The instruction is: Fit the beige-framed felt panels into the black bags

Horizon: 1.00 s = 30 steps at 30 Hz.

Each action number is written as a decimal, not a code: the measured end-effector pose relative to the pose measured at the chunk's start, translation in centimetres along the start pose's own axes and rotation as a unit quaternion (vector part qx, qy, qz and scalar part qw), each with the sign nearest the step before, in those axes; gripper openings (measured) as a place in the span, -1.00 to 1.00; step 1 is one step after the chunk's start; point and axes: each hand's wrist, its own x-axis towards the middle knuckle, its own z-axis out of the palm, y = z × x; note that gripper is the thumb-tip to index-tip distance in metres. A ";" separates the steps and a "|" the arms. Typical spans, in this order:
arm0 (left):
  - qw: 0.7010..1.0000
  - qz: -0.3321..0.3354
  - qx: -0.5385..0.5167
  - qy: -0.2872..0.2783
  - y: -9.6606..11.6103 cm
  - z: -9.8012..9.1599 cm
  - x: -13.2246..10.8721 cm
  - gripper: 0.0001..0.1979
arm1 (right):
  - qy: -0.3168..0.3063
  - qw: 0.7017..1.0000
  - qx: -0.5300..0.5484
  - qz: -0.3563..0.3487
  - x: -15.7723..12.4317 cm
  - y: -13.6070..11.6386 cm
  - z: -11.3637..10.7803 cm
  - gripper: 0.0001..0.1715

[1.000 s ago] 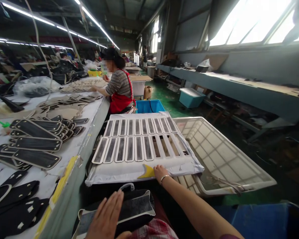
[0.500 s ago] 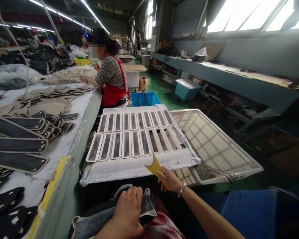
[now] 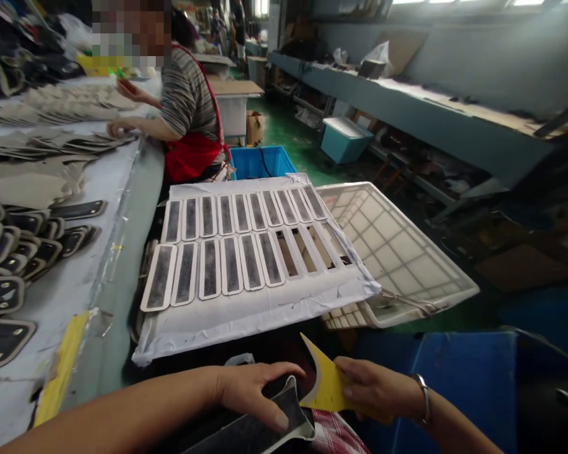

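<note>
My left hand grips the edge of a dark fabric piece with a pale border lying in my lap. My right hand pinches a yellow plastic scraper, its point held against the piece's upper corner. Just beyond my hands lies a white board carrying two rows of narrow dark strips with pale borders. Some slots at its right end hold no strips.
A white plastic crate lies on its side right of the board. A long table on the left holds stacks of dark cut pieces. Another person in a red apron works further along it. Blue bins stand on the green floor.
My right hand lifted the yellow scraper off the white board and brought it down to my lap. My left hand closed on the dark piece. The view tilted downward.
</note>
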 end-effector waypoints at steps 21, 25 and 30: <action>0.964 0.138 -0.227 0.009 -6.6 0.8 1.4 -0.20 | 0.208 0.767 -0.600 -0.096 8.3 -6.6 5.2 -0.49; 0.947 0.157 -0.280 0.009 -7.5 1.2 1.6 -0.17 | 0.241 0.750 -0.610 -0.086 8.3 -6.4 5.8 -0.44; 0.934 0.187 -0.303 -0.011 -7.4 1.2 1.9 -0.11 | 0.273 0.739 -0.611 -0.071 8.6 -6.7 6.7 -0.45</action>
